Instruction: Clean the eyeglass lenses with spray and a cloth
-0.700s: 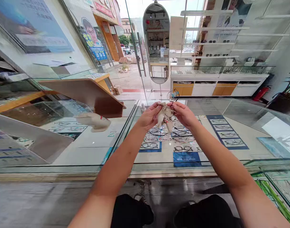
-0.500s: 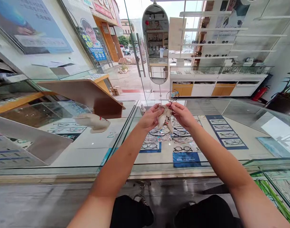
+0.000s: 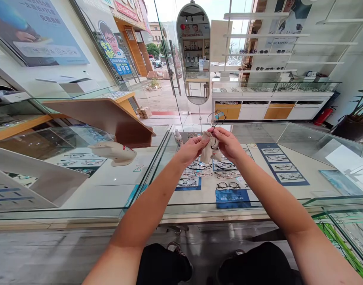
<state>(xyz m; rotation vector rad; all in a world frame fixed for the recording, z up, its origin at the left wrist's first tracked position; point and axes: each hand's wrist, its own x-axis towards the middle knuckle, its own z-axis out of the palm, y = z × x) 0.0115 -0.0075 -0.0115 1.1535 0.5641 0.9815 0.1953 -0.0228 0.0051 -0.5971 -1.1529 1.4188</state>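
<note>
The head view showed both hands drawn close together above a glass-topped display counter (image 3: 196, 215), at work on a pair of thin black round-rimmed glasses (image 3: 218, 115) and a crumpled beige cloth (image 3: 207, 153). The left hand (image 3: 193, 150) was closed on the cloth, pinching it between thumb and fingers. The right hand (image 3: 229, 143) gripped the glasses by the frame, with one round rim standing up beyond the fingertips and a dark stretch of frame showing lower down against the cloth. Folds and fingers hid the other lens, so whether the cloth was around it or only beside it could not be told.

The step in hand looked like wiping that hidden lens. A small white plastic bottle (image 3: 178, 138) stood near the left hand, touched by neither. The next move, judging by this hold, called for the right hand to keep a light, steady pinch while the cloth was worked to the edge of the lens, then turned to the exposed one, without twisting the slender frame. Below the hands, more black-framed glasses (image 3: 228, 185) lay in rows, just beyond a blue printed card (image 3: 233, 198).
</note>
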